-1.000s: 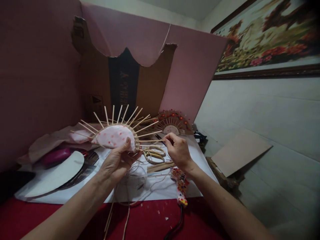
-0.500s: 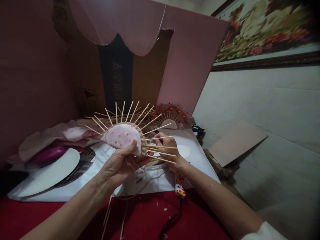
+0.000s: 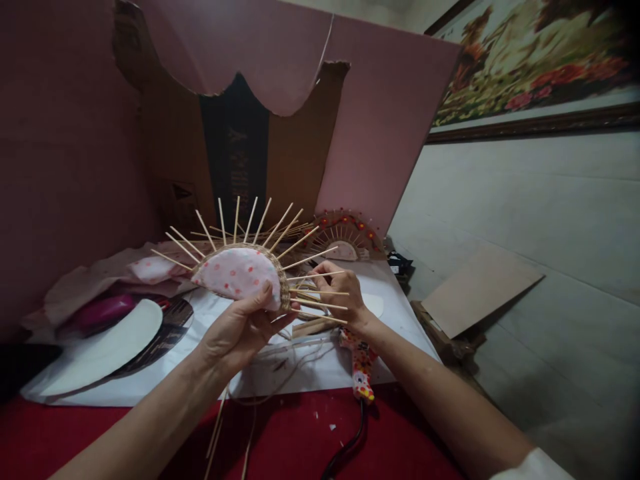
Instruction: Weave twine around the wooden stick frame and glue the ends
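Holding the spotted half-round panel (image 3: 237,272), the left hand (image 3: 240,327) has woven edging (image 3: 285,293) already done beside its thumb, the sticks (image 3: 304,238) beyond unwoven; behind some, the right hand (image 3: 343,283) curls, its grip unclear

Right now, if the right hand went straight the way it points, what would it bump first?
Probably the sticks fanning from the dotted half-circle in the left hand. The right hand points forward and left, but depth is unclear; it might pass behind them.
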Available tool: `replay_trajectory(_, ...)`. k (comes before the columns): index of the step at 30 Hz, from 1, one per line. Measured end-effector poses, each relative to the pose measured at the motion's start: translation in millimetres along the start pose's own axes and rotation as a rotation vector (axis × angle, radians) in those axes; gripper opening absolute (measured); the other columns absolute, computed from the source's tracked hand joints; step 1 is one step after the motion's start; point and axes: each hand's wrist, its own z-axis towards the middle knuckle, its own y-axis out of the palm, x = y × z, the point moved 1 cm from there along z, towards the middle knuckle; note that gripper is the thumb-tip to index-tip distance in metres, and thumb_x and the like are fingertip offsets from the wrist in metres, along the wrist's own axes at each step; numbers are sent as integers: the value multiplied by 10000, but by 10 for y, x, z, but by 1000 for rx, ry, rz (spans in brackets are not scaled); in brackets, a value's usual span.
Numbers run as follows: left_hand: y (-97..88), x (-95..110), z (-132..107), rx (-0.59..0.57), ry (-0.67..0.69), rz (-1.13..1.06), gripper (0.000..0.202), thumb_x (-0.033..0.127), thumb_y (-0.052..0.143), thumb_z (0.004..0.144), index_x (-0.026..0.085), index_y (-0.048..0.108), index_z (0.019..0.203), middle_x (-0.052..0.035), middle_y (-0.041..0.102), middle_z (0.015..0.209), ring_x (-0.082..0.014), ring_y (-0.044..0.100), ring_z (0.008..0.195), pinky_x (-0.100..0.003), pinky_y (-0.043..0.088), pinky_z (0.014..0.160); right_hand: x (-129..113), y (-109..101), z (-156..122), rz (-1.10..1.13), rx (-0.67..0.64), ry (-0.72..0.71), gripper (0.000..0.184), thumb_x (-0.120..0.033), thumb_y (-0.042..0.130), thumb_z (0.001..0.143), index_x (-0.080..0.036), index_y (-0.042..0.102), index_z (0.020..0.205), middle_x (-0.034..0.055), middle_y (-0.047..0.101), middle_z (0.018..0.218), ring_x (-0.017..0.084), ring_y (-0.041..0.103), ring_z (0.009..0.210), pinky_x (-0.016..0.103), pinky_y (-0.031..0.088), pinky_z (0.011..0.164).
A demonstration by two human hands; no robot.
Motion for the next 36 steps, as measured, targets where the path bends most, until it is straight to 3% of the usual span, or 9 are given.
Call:
replay_trajectory(12,9,66,67,14,105,-44,201,49,505,865,104,621,710,-80,699,684,-201,695,676,-365,598,678,76,-42,-108,236,218,-41,234,-371,537,867,-189,580,725,-28,534,574,113,443,515,231,313,509)
replay_trajectory(17,20,151,47,14,122,-84,240,59,501,871,121,608,665,-52,685,629,-202,693,644,-374,603,653,114,-71,-39,556,119,-34,232,-370,587,813,-185,543,680,-46,434,562,98,371,506,227,286,479)
replay_trajectory(21,-8,211,80,-2,190,-74,269,33,486,870,128,619,656,-18,688,636,-156,678,615,-365,609,673,122,-173,-1,678,99,-89,273,-385,591,818,-186,512,648,-53,387,557,92,329,508,232,259,475)
replay_trajectory(28,-49,184,118,-24,234,87,193,30,550,822,109,679,702,-45,698,693,-146,666,642,-294,598,653,-42,-360,-87,533,169,-290,213,-285,600,857,-180,528,687,-53,404,581,84,342,514,228,269,472)
replay_trajectory(33,-75,77,125,-63,204,203,43,62,670,731,80,705,750,-73,705,756,-185,666,726,-338,582,740,-219,-448,-108,407,292,-373,188,-258,608,868,-177,557,705,-57,441,574,77,377,502,220,301,477)
replay_trajectory(36,-77,-11,117,-89,249,308,174,117,767,649,85,714,812,-82,709,800,-210,656,785,-360,561,779,-312,-467,-120,268,346,-421,176,-247,622,866,-170,574,715,-42,495,598,80,426,528,226,336,513)
